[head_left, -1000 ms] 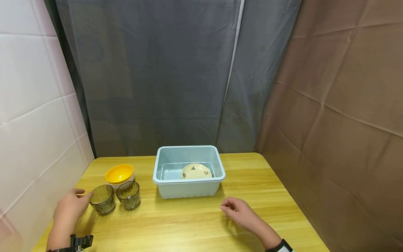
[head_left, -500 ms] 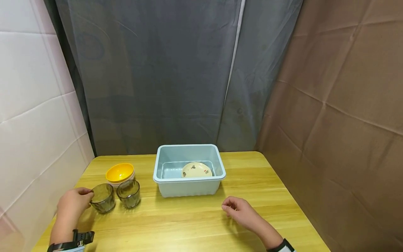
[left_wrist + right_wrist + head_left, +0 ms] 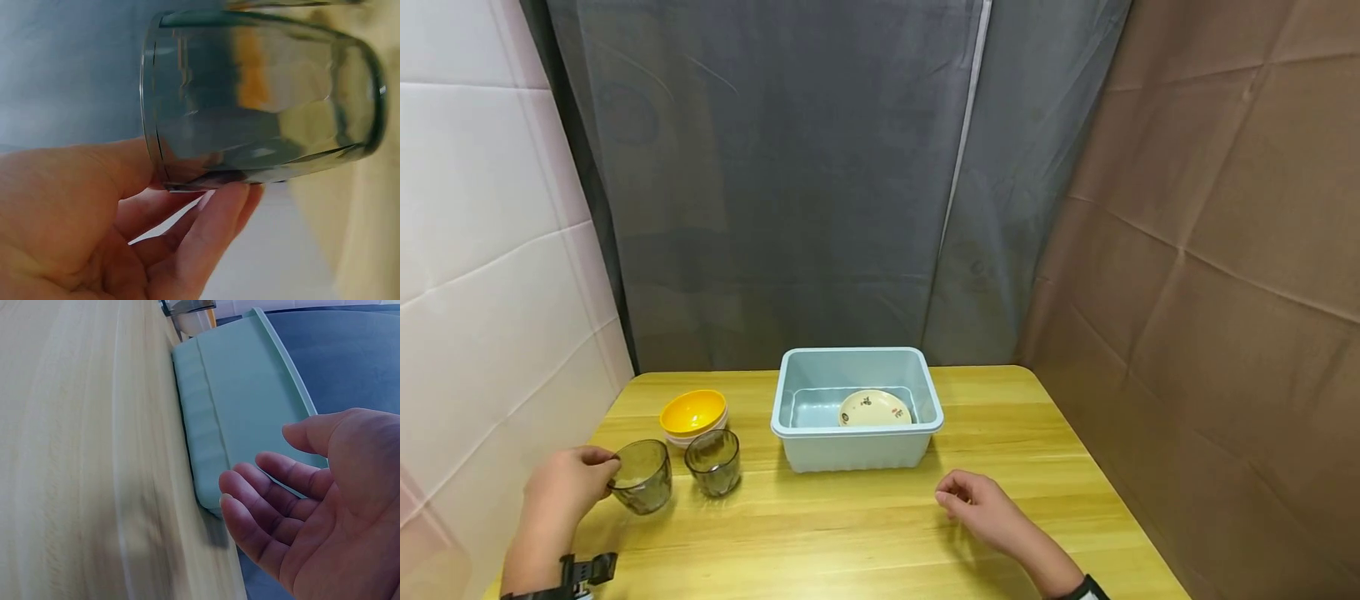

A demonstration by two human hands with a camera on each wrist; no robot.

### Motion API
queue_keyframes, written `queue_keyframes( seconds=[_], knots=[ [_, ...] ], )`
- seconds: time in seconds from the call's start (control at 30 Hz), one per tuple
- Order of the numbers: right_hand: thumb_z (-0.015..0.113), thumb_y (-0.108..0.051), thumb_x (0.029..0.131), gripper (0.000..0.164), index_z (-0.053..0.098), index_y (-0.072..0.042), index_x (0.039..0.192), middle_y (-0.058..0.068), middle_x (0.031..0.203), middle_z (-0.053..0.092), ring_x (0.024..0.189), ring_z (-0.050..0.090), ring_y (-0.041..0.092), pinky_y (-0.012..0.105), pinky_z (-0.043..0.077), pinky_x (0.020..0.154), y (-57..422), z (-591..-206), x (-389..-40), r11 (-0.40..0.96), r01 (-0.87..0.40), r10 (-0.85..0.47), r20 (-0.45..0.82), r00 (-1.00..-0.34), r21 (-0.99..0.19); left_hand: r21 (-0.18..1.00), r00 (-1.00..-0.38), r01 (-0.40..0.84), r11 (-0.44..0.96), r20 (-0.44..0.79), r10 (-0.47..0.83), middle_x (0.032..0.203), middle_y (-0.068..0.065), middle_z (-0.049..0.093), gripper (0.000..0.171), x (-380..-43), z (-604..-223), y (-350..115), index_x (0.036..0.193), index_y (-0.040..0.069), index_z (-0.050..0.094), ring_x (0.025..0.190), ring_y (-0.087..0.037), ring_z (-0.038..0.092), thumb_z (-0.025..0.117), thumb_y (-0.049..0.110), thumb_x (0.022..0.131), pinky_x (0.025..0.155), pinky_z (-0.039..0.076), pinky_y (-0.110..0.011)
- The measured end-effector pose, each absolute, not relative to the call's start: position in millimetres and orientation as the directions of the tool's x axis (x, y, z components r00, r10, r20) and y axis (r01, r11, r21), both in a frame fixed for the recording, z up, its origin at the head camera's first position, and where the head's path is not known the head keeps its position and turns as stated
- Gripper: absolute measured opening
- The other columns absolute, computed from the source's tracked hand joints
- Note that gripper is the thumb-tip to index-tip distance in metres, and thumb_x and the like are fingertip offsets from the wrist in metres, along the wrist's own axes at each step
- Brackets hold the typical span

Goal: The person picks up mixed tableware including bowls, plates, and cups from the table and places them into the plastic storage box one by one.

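1. Left hand (image 3: pixel 567 483): pinching the smoky grey-green, see-through tumbler (image 3: pixel 643 482) at its rim, thumb and fingers gripping the side facing the table's left edge. Tumbler is tilting a bit toward the hand; can't tell if its base is touching the wood-grain table (image 3: pixel 820 533).
2. Second smoky see-through tumbler (image 3: pixel 713 468): standing just beside the first, on the side away from the left edge.
3. Round, glossy yellow bowl (image 3: pixel 692 412): sitting stacked on a pale bowl (image 3: pixel 721 423), behind both tumblers, toward the far-left corner.
4. Light-blue rectangular plastic bin (image 3: pixel 857 452): resting by the middle of the far edge; round cream plate with small printed motifs (image 3: pixel 875 408) is lying inside, toward its right wall.
5. Right hand (image 3: pixel 988 510): holding nothing, fingers loosely curling, hovering nearer the right edge, apart from the bin.
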State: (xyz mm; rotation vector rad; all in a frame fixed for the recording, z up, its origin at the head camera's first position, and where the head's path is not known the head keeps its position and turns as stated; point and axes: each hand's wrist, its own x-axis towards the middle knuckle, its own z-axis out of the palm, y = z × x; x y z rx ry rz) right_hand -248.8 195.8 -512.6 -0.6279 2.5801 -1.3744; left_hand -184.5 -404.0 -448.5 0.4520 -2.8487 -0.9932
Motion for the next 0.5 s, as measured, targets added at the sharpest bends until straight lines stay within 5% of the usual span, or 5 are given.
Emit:
queue_keyframes(
  seconds=[0.23, 0.5],
  knots=[
    [0.069, -0.024, 0.111, 0.018, 0.072, -0.006, 0.111, 0.011, 0.094, 0.071, 0.085, 0.069, 0.03, 0.028, 0.054, 0.067, 195.4, -505.9, -250.1, 0.494, -0.299, -0.428, 0.071, -0.901, -0.816, 0.636, -0.963, -0.224, 0.738, -0.029, -0.268, 0.107, -0.02, 0.081, 0.04, -168.0, -415.1, -392.4, 0.128, -0.01, 0.072, 0.087, -0.029, 0.081, 0.065, 0.023, 0.108, 0.09, 0.052, -0.069],
    [0.068, -0.024, 0.112, 0.018, 0.073, -0.007, 0.112, 0.003, 0.094, 0.071, 0.085, 0.069, 0.022, 0.028, 0.054, 0.069, 194.5, -499.1, -253.7, 0.509, -0.308, -0.438, 0.066, -0.896, -0.803, 0.625, -0.981, -0.149, 0.767, 0.004, -0.194, 0.104, -0.018, 0.08, 0.028, -163.0, -395.5, -363.2, 0.12, -0.008, 0.076, 0.083, -0.024, 0.078, 0.067, 0.015, 0.107, 0.081, 0.062, -0.057]
  ],
)
